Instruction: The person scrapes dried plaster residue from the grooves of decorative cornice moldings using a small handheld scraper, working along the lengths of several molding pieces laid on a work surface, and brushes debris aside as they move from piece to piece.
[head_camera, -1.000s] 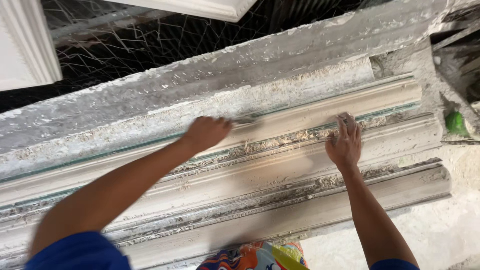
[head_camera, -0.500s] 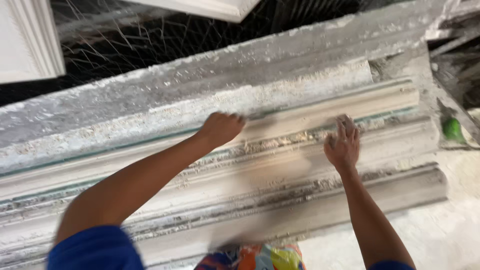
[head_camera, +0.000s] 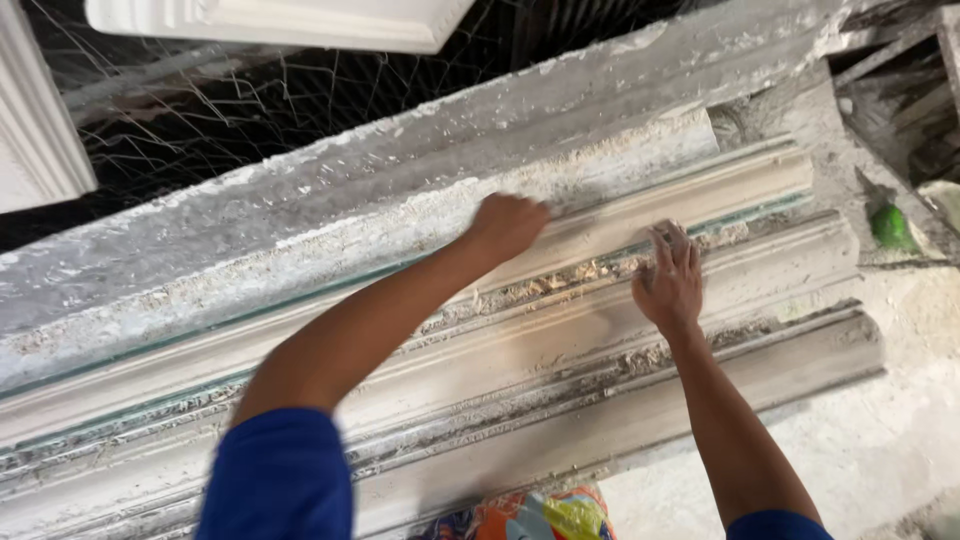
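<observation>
- Long plaster moulding (head_camera: 600, 340) runs slantwise across the view, lower left to upper right; stepped ridges and grooves along its length, surface grey-white and crusted.
- Fibrous scraps and crumbs (head_camera: 570, 275) sit in the moulding's upper groove, between the two hands.
- Thin greenish strip (head_camera: 330, 283) shows along one groove edge of the moulding.
- Left hand (head_camera: 508, 225) is bunched into a fist on the moulding's upper ridge, fingers curled together; blurred, so cannot tell whether anything is gripped inside it.
- Right hand (head_camera: 670, 280) lies flat on the moulding just right of the left hand, palm down, fingers spread apart, holding nothing; fingertips reach the crumb-filled groove.
- Both forearms cross the moulding from below; blue sleeves (head_camera: 280, 480) at the lower edge.
- Above the moulding: a broad rough slab (head_camera: 400, 170) caked in plaster, parallel to it.
- Beyond the slab: wire netting (head_camera: 250, 100) over a dark space, with clean white cornice pieces (head_camera: 280, 20) above it.
- Right of the moulding's end: a small green object (head_camera: 888, 226), kind unclear.
- Below the moulding: dusty white floor (head_camera: 880, 440) and a scrap of orange patterned cloth (head_camera: 530, 515).
</observation>
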